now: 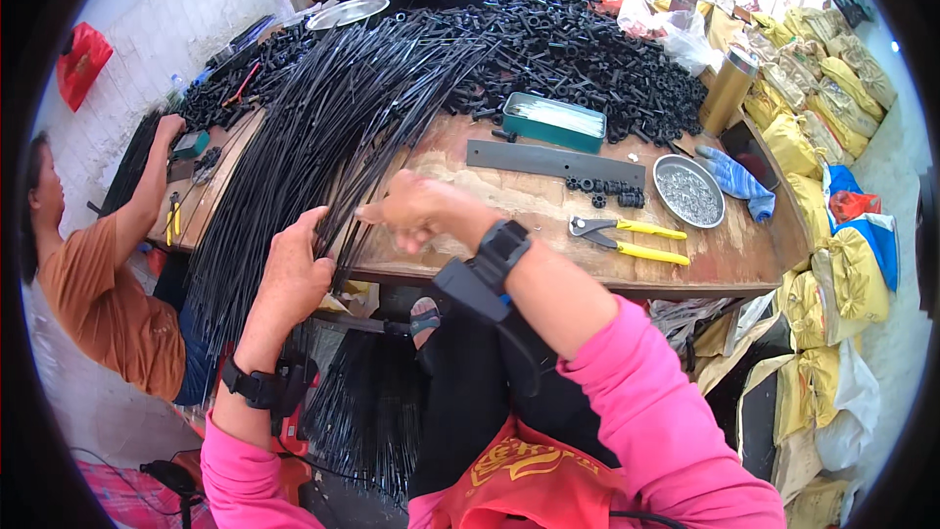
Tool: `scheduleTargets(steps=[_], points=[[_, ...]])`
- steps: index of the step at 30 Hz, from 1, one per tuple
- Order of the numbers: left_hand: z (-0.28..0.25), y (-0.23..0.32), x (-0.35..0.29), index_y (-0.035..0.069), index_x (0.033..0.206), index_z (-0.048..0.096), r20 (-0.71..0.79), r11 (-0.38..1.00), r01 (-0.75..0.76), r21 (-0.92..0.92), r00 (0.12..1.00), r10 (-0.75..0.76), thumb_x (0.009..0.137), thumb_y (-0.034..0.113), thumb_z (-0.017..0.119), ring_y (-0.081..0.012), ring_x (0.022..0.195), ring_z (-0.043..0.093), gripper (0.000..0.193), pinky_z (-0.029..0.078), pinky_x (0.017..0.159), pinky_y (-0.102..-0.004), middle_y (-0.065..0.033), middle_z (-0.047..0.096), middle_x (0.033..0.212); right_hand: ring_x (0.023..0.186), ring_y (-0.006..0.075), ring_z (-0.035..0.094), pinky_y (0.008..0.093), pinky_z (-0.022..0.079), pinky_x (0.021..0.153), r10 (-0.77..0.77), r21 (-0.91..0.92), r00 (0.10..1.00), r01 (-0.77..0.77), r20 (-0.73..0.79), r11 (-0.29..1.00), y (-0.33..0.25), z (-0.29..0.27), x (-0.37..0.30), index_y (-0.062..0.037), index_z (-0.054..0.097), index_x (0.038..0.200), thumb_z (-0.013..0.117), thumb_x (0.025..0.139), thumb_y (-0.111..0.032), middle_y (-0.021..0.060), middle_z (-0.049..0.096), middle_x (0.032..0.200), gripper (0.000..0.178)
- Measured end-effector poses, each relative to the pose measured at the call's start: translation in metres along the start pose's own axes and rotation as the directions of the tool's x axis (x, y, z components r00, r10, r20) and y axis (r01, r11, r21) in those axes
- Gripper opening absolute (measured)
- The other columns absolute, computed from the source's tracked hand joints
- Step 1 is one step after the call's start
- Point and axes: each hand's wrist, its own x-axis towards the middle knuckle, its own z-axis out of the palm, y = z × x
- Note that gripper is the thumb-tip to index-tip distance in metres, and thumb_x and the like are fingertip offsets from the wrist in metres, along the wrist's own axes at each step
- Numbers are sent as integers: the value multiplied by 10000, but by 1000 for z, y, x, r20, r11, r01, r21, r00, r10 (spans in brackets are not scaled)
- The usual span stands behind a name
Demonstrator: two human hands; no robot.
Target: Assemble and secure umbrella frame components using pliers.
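A thick sheaf of long, thin black rods point(294, 137) lies across the table's left part and droops over its front edge. My left hand point(292, 272) is at the sheaf's right side, its fingers curled beside the rods; what they hold, if anything, is hidden. Just to the right, my right hand point(421, 208) hovers over the table edge, smeared by motion, with thumb and forefinger pointing at the rods. To its right lie yellow-handled cutters point(641, 237), several small black ring-shaped parts point(605, 190) and a grey metal strip point(529, 159).
A heap of small black parts point(597, 49) covers the wooden table's point(431, 162) back. A green tin point(554, 123), a round metal dish point(687, 191), a blue glove point(739, 181) and a gold flask point(728, 93) stand right. A co-worker point(117, 284) sits left; yellow sacks point(847, 274) line the right wall.
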Motion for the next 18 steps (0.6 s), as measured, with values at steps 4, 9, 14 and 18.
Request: scheduleTargets(steps=[4, 9, 14, 18], points=[[19, -17, -12, -47, 1223, 448, -3, 994, -82, 78, 997, 82, 670, 4, 637, -405, 899, 577, 587, 460, 802, -417, -254, 603, 933, 465, 140, 571, 265, 448, 420, 5, -256, 996, -29, -92, 966, -6, -52, -12, 37, 645, 779, 639, 809, -393, 105, 630, 649, 431], [23, -19, -22, -37, 1233, 454, -35, 982, -153, 115, 987, 158, 659, 82, 716, -390, 859, 587, 642, 462, 769, -404, -232, 590, 1000, 850, 297, 663, 365, 538, 751, -254, -649, 732, -321, -632, 690, 22, -166, 45, 36, 651, 951, 728, 711, -341, 187, 661, 950, 454], [11, -2, -27, -39, 1173, 503, -14, 982, -69, 177, 997, 73, 695, 71, 707, -349, 810, 602, 532, 480, 704, -361, -214, 589, 968, 1030, 321, 598, 379, 484, 878, -236, -655, 666, -492, -707, 573, 39, -228, 70, 1, 647, 1023, 729, 715, -352, 200, 617, 1091, 476], [2, 1, -32, -51, 1066, 566, -56, 996, -51, 67, 997, 55, 706, 106, 720, -388, 803, 604, 422, 492, 679, -382, -217, 596, 922, 1081, 322, 568, 382, 461, 913, -181, -686, 713, -522, -677, 507, 51, -248, 108, -23, 631, 1077, 745, 697, -390, 189, 589, 1157, 540]])
